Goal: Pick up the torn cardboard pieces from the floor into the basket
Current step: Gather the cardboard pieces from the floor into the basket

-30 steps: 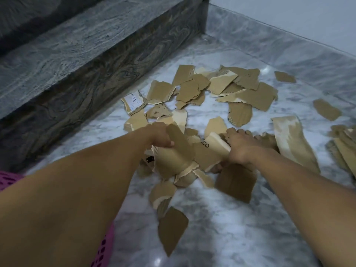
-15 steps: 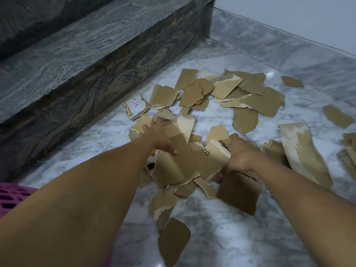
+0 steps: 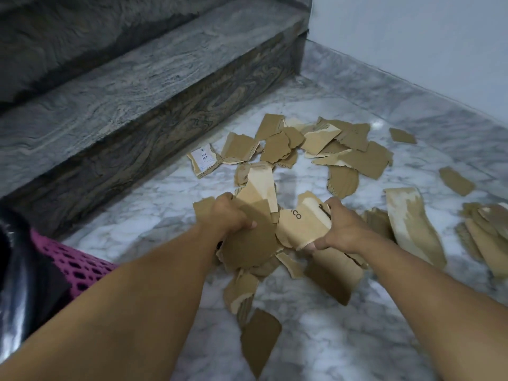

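Gripping one bundle of cardboard pieces (image 3: 264, 229), both hands (image 3: 232, 215) (image 3: 343, 229) hovered; most scraps (image 3: 341, 149) remained on the floor (image 3: 343, 339), basket (image 3: 82, 262) nearby.

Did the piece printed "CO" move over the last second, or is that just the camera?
Yes. Against the white-labelled piece lying on the floor, the "CO" piece has lifted with the bunch gripped between the left hand and right hand.

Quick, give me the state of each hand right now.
Left hand: closed, gripping a bunch of cardboard pieces.
Right hand: closed, gripping the printed cardboard piece from the other side.
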`<state>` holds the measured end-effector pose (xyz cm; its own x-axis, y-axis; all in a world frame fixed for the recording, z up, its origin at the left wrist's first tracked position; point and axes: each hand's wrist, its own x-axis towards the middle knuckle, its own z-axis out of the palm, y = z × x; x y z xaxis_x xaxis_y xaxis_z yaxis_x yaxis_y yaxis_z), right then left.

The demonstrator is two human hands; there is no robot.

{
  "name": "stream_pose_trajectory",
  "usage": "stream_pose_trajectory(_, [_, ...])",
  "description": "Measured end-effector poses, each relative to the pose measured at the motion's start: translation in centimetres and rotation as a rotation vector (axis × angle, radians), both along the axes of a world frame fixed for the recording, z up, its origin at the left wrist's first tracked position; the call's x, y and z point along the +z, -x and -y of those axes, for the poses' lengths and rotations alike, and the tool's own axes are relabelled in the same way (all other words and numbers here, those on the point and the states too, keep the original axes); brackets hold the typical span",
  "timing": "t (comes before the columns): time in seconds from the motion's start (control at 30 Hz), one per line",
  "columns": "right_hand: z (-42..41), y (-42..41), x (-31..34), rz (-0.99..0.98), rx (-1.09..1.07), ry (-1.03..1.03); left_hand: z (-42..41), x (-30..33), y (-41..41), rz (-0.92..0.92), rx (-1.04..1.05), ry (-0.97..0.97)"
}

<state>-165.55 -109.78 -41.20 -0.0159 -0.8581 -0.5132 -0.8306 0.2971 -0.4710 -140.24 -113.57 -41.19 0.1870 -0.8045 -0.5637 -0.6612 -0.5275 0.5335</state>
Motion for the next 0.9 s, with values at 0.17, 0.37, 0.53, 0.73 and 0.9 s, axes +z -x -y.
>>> stream_pose_trajectory(0.17, [0.6, -0.2, 5.9, -0.012, -0.013, 0.077, -0.3, 5.7, -0.5, 0.084, -0.052, 0.120])
stream_pose_trajectory(0.37, [1.1, -2.3, 14.7, 0.085, 0.002, 0.156, -0.7, 15.5, -2.4, 0.098, -0.095, 0.234])
stream_pose_trajectory(0.53, [-0.3, -6.0, 22.7, 0.195, 0.023, 0.253, -2.9, 24.7, -6.0, 0.074, -0.047, 0.317])
stream_pose_trajectory(0.73, [-4.0, -13.1, 31.6, 0.266, 0.060, 0.323, -9.2, 34.7, -13.6, 0.150, 0.027, 0.398])
stream_pose_trajectory(0.9, [-8.4, -21.0, 35.4, 0.342, 0.091, 0.322, -16.2, 37.9, -21.1, 0.251, 0.104, 0.328])
